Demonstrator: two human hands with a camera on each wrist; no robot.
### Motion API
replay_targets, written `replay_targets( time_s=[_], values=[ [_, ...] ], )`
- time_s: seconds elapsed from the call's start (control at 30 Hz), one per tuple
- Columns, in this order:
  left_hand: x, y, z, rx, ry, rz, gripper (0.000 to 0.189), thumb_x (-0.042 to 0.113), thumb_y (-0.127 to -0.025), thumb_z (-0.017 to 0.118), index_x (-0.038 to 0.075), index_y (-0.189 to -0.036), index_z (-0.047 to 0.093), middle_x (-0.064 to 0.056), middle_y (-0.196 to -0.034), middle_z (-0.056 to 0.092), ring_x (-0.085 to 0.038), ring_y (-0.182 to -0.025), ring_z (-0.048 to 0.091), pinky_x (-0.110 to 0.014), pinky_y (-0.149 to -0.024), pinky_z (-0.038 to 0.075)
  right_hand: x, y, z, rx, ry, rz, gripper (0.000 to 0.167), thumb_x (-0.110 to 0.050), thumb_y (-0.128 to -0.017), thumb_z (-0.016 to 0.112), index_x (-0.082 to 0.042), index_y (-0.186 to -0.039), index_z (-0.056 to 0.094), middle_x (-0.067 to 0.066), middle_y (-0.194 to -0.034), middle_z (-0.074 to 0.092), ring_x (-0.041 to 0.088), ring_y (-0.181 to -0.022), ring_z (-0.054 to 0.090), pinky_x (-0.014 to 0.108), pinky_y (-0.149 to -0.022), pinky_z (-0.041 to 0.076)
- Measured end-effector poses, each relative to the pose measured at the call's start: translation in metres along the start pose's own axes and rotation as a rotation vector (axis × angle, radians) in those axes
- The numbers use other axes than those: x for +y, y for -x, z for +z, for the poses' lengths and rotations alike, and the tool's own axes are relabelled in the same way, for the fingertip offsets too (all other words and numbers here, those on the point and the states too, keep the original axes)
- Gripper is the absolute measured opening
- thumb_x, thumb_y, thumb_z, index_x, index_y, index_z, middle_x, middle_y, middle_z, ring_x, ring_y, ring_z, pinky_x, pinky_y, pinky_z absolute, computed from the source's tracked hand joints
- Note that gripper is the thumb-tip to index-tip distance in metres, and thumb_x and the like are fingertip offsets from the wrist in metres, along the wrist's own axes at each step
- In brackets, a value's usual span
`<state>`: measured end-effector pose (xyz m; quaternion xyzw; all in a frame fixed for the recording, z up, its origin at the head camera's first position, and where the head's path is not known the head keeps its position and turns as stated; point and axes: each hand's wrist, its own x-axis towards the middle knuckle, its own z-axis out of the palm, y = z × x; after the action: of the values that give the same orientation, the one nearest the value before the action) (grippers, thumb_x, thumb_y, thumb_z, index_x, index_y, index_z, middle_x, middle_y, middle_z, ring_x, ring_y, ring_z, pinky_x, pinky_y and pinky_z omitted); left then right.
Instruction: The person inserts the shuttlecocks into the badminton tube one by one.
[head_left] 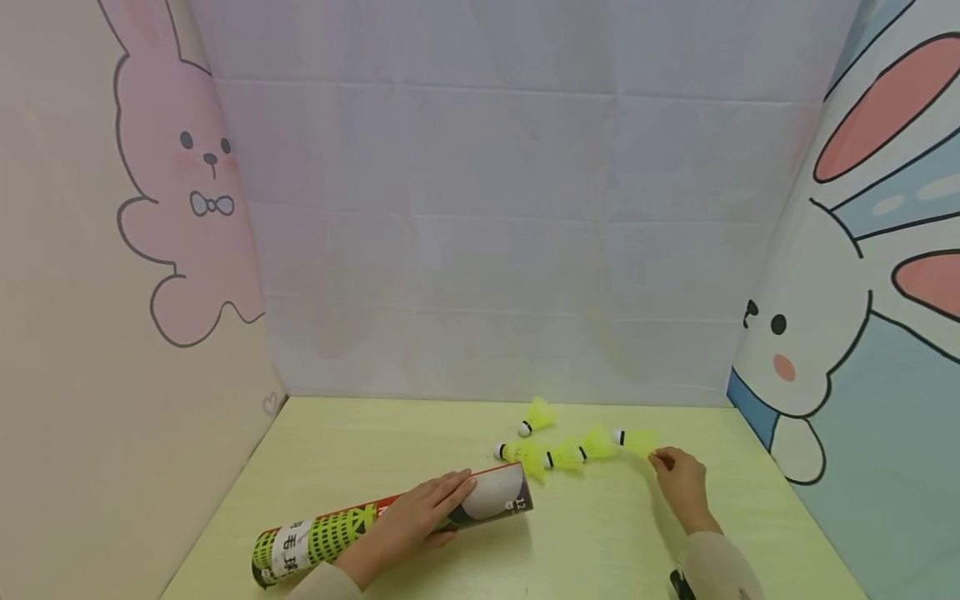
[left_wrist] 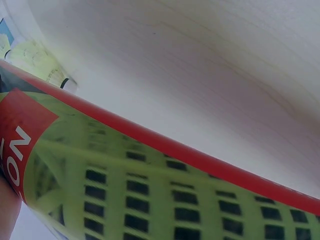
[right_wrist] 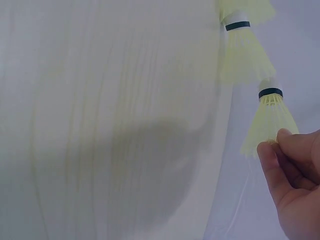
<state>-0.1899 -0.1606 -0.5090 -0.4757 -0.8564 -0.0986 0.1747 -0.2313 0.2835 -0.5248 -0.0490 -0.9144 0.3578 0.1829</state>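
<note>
Right hand pinches the rightmost shuttlecock at its skirt rim, cork toward the other shuttlecocks, left hand grips the tube on their near-left side: keep pinch light, skirt likely creases, tube steady.

You have five yellow shuttlecocks in view, one printed tube and one tabletop. Two hands: your left hand, your right hand. Facing you, one pink cartoon rabbit, one white cartoon rabbit.
</note>
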Motion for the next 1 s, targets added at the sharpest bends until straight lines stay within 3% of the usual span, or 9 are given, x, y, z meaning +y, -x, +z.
replay_targets(
  time_s=[0.17, 0.5, 0.8, 1.0],
  values=[
    [-0.001, 0.0, 0.001, 0.023, 0.008, 0.024, 0.09, 0.028, -0.076, 0.082, 0.001, -0.148, 0.035, -0.014, -0.147, 0.043, -0.025, -0.127, 0.049, -0.038, -0.095, 0.049, -0.009, 0.002, -0.002, 0.001, -0.006, 0.003, 0.014, -0.001, -0.089, 0.065, 0.011, -0.094, 0.068, 0.023, -0.086, 0.068, 0.028, -0.072, 0.062, 0.023, -0.055, 0.049],
    [-0.001, -0.002, 0.0, 0.028, 0.005, 0.035, 0.09, 0.028, -0.076, 0.082, 0.001, -0.148, 0.035, -0.013, -0.148, 0.041, -0.025, -0.127, 0.049, -0.038, -0.096, 0.049, -0.033, 0.007, -0.005, 0.042, -0.034, -0.074, 0.011, 0.001, -0.086, 0.068, 0.011, -0.092, 0.069, 0.021, -0.084, 0.068, 0.029, -0.072, 0.064, 0.023, -0.056, 0.051],
    [-0.001, -0.006, -0.005, 0.003, 0.005, 0.026, 0.076, 0.039, -0.09, 0.066, 0.002, -0.149, 0.034, -0.01, -0.151, 0.038, -0.024, -0.129, 0.047, -0.037, -0.097, 0.047, -0.052, 0.012, 0.0, 0.035, -0.08, -0.147, 0.008, 0.001, -0.084, 0.071, 0.007, -0.09, 0.071, 0.017, -0.084, 0.07, 0.027, -0.072, 0.065, 0.022, -0.058, 0.053],
    [-0.002, -0.005, -0.003, 0.008, 0.003, 0.023, 0.085, 0.034, -0.083, 0.076, 0.002, -0.149, 0.033, -0.011, -0.151, 0.038, -0.024, -0.129, 0.047, -0.038, -0.097, 0.048, -0.065, 0.018, 0.007, -0.008, -0.111, -0.182, 0.008, 0.0, -0.084, 0.072, 0.003, -0.091, 0.072, 0.011, -0.085, 0.07, 0.023, -0.073, 0.065, 0.023, -0.06, 0.054]
  ],
)
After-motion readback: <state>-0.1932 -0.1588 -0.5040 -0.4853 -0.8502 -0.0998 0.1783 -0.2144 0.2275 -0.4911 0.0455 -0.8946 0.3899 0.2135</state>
